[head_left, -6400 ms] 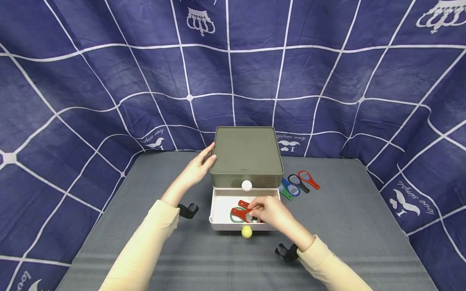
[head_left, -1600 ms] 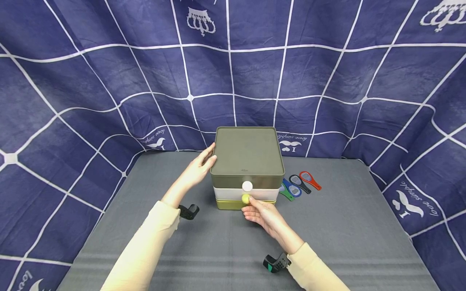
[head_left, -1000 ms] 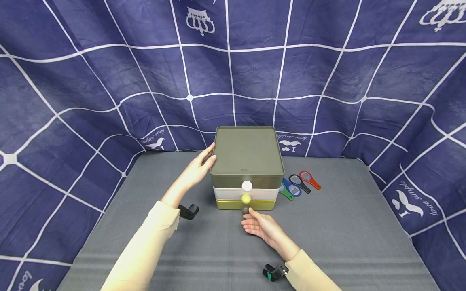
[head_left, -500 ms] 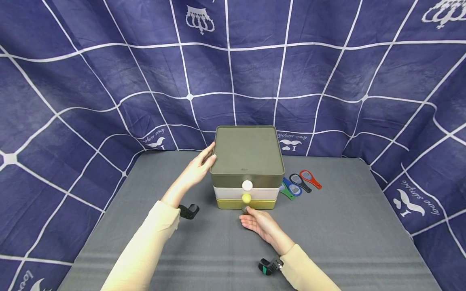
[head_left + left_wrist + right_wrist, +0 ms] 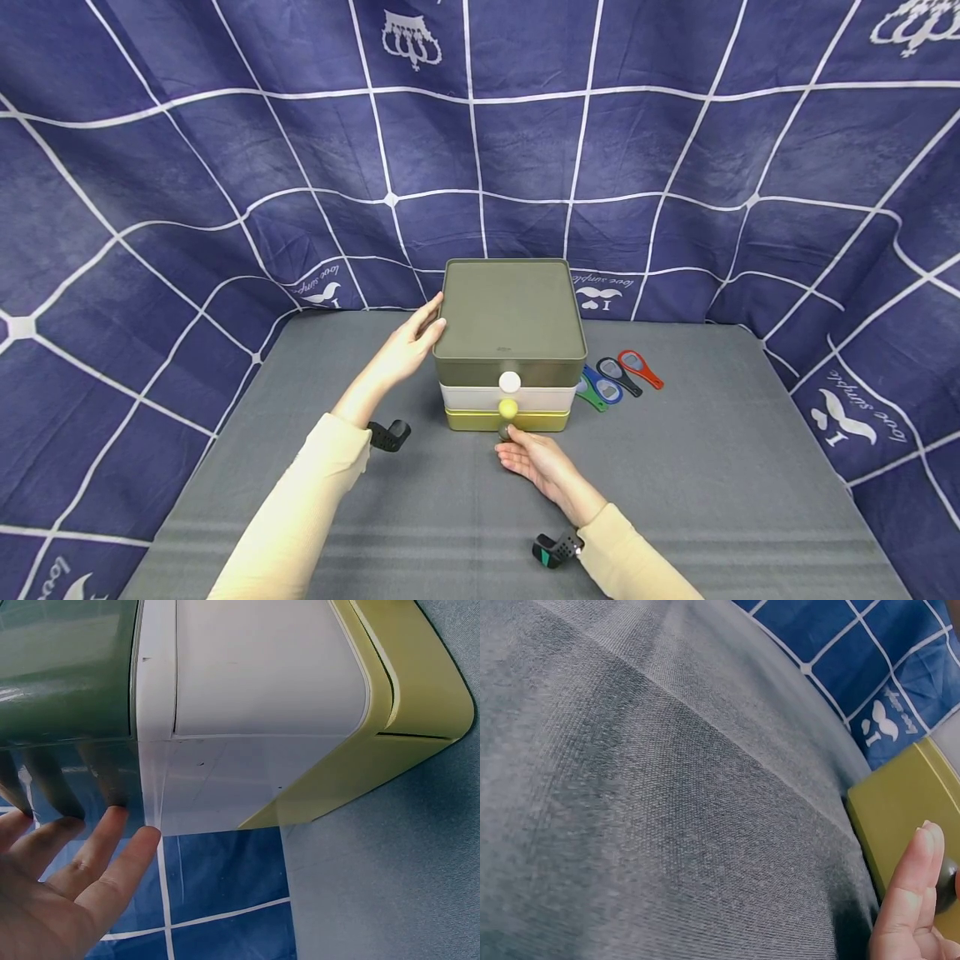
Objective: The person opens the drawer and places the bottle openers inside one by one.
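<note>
A small three-tier drawer box [image 5: 512,308] stands on the table, with an olive top tier, a white drawer [image 5: 468,398] and a yellow-green bottom drawer [image 5: 468,421]. All its drawers are pushed in. My left hand [image 5: 401,348] rests its outstretched fingertips on the box's left side; the left wrist view shows them against the glossy olive wall. With thumb and fingers, my right hand [image 5: 546,467] pinches the dark round knob [image 5: 946,886] of the bottom drawer. Above it sit a yellow knob [image 5: 508,408] and a white knob [image 5: 510,382].
Right of the box lie several small magnifying glasses: a red one [image 5: 648,376], a black one [image 5: 628,384], a blue one [image 5: 597,382] and a green one [image 5: 595,401]. A grey cloth [image 5: 697,467] covers the table. Behind hangs a blue curtain [image 5: 525,150] with white lines.
The white drawer, earlier pulled out with my right hand among red magnifying glasses inside, is now pushed in. My right hand has moved from the yellow knob down to the dark one.
</note>
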Demonstrator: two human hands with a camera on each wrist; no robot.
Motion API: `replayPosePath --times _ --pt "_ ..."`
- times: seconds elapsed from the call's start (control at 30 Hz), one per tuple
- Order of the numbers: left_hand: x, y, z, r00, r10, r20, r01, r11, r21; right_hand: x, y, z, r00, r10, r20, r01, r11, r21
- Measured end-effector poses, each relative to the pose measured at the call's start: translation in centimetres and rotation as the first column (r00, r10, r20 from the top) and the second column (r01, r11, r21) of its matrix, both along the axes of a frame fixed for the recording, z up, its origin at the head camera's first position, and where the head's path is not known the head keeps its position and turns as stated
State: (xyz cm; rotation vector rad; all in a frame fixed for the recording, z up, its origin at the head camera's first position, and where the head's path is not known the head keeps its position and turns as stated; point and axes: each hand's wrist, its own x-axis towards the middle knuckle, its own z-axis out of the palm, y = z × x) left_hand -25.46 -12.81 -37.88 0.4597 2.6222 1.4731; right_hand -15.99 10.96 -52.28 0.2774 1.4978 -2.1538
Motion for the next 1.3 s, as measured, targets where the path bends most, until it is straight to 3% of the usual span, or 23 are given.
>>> replayPosePath --times 0.33,0.87,1.3 --pt "0.1 0.0 0.1 1.0 -0.003 -0.01 0.002 1.0 -0.023 1.6 0.1 0.2 1.0 0.007 0.02 -0.007 0.999 0.032" --pt "0.1 -0.1 0.1 1.0 0.004 -0.002 -0.004 1.0 -0.02 6.4 0.7 0.4 0.992 0.12 0.028 -0.121 0.991 0.057" --pt "0.2 -0.1 0.1 1.0 -0.001 -0.017 0.0 1.0 -0.018 8.8 0.8 0.5 0.98 0.198 0.012 -0.199 0.978 0.067"
